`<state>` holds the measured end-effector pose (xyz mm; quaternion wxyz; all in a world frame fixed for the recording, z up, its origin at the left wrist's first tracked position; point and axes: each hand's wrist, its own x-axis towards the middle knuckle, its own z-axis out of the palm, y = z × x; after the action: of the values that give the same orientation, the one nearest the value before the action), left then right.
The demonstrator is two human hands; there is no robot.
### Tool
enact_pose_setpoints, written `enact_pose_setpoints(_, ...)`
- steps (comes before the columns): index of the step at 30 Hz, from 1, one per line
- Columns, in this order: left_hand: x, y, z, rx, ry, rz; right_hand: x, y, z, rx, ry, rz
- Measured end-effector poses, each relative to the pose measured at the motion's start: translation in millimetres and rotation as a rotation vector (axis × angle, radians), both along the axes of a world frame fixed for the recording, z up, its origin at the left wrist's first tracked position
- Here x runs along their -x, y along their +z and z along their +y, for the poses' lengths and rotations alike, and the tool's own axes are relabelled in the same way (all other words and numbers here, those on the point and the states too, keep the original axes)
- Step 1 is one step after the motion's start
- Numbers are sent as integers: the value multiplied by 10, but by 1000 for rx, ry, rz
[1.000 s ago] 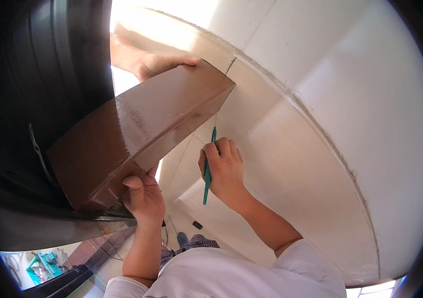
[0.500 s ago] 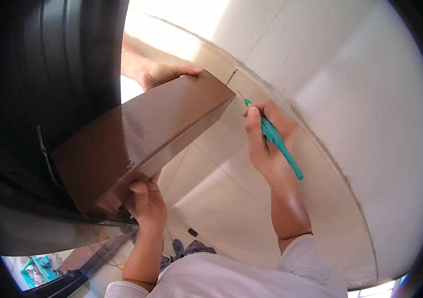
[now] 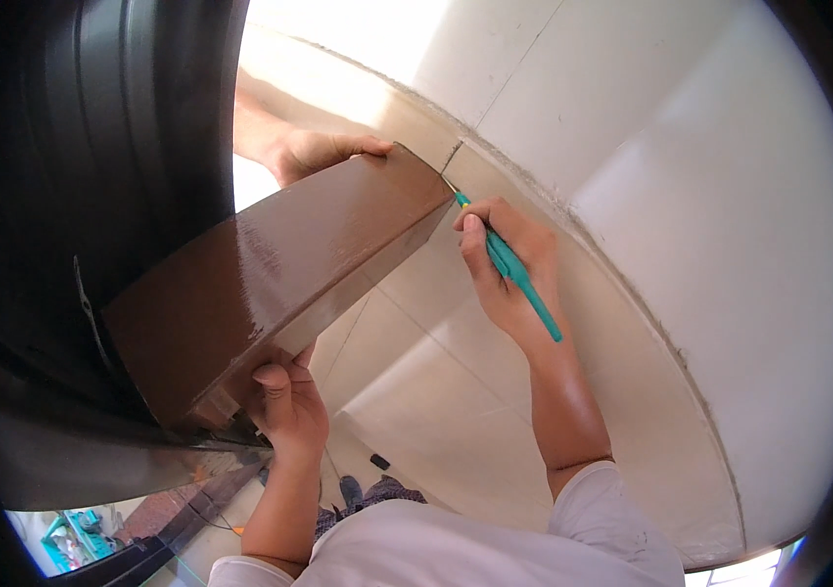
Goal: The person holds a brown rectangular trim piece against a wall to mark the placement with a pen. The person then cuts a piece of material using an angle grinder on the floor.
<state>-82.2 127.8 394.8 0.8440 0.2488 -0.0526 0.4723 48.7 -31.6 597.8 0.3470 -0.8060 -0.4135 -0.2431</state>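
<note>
— What couldn't you make out?

— My left hand (image 3: 284, 406) gripped the near end of the brown board (image 3: 279, 284), and its lower corner sat hidden behind my fingers. The green pen (image 3: 519, 279) tip vanished at the board's far corner.

— And the other person's hand (image 3: 314, 152)?

— Only knuckles showed (the arm ran behind the dark frame (image 3: 93, 196)).

Strong daylight pours in from the top, blowing out the pale wall (image 3: 377, 39) to white glare and leaving a sheen on the glossy brown box (image 3: 279, 284). The left side sinks into deep shadow. Fisheye bending curves every straight line, and black vignetting rings the edges.
</note>
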Motion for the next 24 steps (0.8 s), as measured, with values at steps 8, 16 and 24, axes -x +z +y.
enact_pose_setpoints(8,1,-55,46,-50,-19,-8,83,17,16,13,-45,-35)
enact_pose_setpoints(16,-17,-36,3,10,6,-6,105,14,-13,18,-35,-101)
enact_pose_setpoints(24,-2,-74,14,9,-2,-19,88,-46,2,32,-52,-111)
